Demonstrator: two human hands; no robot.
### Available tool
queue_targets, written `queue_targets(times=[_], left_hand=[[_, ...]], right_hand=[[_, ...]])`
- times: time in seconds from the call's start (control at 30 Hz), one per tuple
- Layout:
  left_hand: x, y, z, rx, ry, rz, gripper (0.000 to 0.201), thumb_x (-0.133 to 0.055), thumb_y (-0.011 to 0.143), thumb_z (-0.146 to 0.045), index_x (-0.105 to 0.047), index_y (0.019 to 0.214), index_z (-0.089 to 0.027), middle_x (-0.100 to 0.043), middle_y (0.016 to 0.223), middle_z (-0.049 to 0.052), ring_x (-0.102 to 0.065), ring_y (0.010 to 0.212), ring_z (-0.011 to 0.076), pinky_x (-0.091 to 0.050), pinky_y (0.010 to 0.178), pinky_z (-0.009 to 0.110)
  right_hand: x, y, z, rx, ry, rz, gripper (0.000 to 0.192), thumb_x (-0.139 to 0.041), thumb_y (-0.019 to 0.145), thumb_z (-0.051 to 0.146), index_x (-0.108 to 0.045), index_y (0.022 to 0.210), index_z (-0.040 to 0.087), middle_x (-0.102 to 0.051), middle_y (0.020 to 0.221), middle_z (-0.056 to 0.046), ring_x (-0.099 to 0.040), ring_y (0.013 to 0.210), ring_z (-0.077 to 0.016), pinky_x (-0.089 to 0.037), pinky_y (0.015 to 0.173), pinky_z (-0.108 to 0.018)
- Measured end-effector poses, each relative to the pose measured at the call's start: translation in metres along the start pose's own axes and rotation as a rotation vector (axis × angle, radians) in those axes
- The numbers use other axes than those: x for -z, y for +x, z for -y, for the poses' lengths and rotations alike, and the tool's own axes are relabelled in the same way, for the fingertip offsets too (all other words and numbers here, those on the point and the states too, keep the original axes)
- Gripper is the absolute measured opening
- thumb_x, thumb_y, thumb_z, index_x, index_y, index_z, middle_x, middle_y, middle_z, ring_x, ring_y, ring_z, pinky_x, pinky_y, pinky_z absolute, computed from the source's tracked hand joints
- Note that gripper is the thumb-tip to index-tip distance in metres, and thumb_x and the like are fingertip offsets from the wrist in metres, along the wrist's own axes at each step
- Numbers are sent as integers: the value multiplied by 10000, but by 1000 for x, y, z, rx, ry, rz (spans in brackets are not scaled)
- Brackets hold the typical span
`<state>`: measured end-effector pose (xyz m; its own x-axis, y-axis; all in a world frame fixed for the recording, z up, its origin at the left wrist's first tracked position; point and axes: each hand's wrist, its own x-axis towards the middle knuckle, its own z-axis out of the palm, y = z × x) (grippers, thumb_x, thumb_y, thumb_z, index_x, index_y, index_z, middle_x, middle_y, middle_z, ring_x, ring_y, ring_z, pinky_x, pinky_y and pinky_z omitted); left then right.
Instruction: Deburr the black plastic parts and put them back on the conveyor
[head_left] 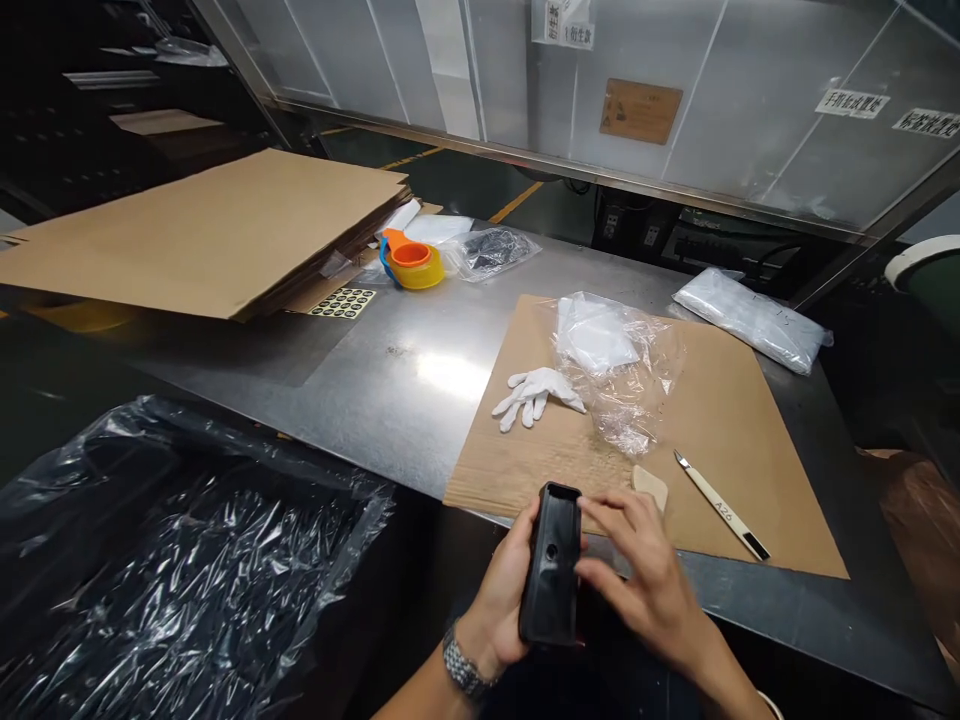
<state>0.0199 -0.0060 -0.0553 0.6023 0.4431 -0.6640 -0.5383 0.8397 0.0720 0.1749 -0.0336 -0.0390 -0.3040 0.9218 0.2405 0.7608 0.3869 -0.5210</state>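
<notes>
A black, hollow rectangular plastic case [553,598] with a round hole inside is gripped in my left hand [496,598], tilted up in front of the table edge. My right hand [646,562] is at the case's right rim, thumb and fingers apart, fingertips at or very near that edge. Just beyond the right hand lies a small beige pad [649,487]. A cream-handled craft knife [721,505] marked A26 rests to the right on a cardboard sheet [739,420]. A white glove [538,395] lies farther back on the same sheet.
Crumpled clear plastic [630,400] lies behind the glove. Stacked cardboard [225,230], a tape roll in an orange holder [414,262] and a sticker sheet [343,303] are at left. Black plastic lining [187,570] sits lower left. A bagged bundle [754,315] lies at the back right.
</notes>
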Motion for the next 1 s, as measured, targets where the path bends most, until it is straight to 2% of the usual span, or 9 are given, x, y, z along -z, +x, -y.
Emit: queue_targets(times=[0.2,0.33,0.47,0.53,0.63,0.77,0.87,0.93,1.0], left_hand=[[-5,-2,10,49,-102,112,315,-504,819,-431,-627,813,-141,-656,700,51,-639,722,190,-477,657,251],[-7,-5,14,32,-55,72,275,-499,831,-397,-628,816,-155,-654,744,54,-638,732,185,-476,656,249],[-7,-9,20,17,85,7,285,-505,828,-403,-642,894,-162,-637,649,43,-605,552,155,-452,524,234],[-5,-13,22,37,212,-44,352,-499,822,-445,-650,795,-128,-623,590,59,-559,461,131,-417,453,214],[-2,-17,23,74,361,-60,452,-485,814,-495,-640,681,-92,-615,576,80,-518,421,101,-382,414,188],[-2,-18,25,62,411,-28,507,-461,816,-527,-647,666,-80,-621,597,85,-509,426,85,-372,410,172],[-3,-17,25,-19,364,-43,455,-473,822,-507,-677,810,-100,-627,611,64,-526,463,91,-382,425,169],[-3,-16,25,-134,299,-61,415,-499,819,-481,-652,1018,-151,-650,664,51,-569,537,115,-434,495,195],[-2,-15,24,-238,259,-91,468,-528,803,-478,-570,1180,-203,-671,724,43,-605,611,145,-478,594,246]], right_hand=[[-2,9,34,52,121,200,516,-637,721,512,-540,1139,225,-499,1111,-84,-439,1011,-237,-384,867,-384],[-4,13,26,-24,204,236,361,-658,709,496,-608,969,250,-528,1014,-39,-465,952,-202,-382,849,-365],[3,18,13,-100,320,206,176,-705,710,365,-665,858,278,-528,1034,-22,-459,1003,-199,-340,903,-390],[7,21,6,-134,400,175,216,-720,698,341,-681,902,277,-544,1067,-32,-460,1027,-204,-341,910,-388],[10,24,-5,-225,638,212,267,-705,708,370,-698,936,230,-629,890,-34,-538,881,-176,-417,799,-324],[6,20,-14,-462,938,198,304,-591,796,429,-718,857,159,-676,786,-62,-593,765,-169,-460,730,-311],[-2,3,-9,-554,942,83,405,-441,879,441,-619,1102,152,-655,1016,-109,-592,918,-192,-443,849,-367],[-9,-13,2,-526,850,91,590,-544,824,399,-370,1347,187,-486,1298,-125,-490,1131,-223,-379,952,-404],[-17,-28,14,-477,753,134,838,-633,746,305,-151,1426,218,-304,1431,-115,-383,1235,-241,-328,1001,-413]])
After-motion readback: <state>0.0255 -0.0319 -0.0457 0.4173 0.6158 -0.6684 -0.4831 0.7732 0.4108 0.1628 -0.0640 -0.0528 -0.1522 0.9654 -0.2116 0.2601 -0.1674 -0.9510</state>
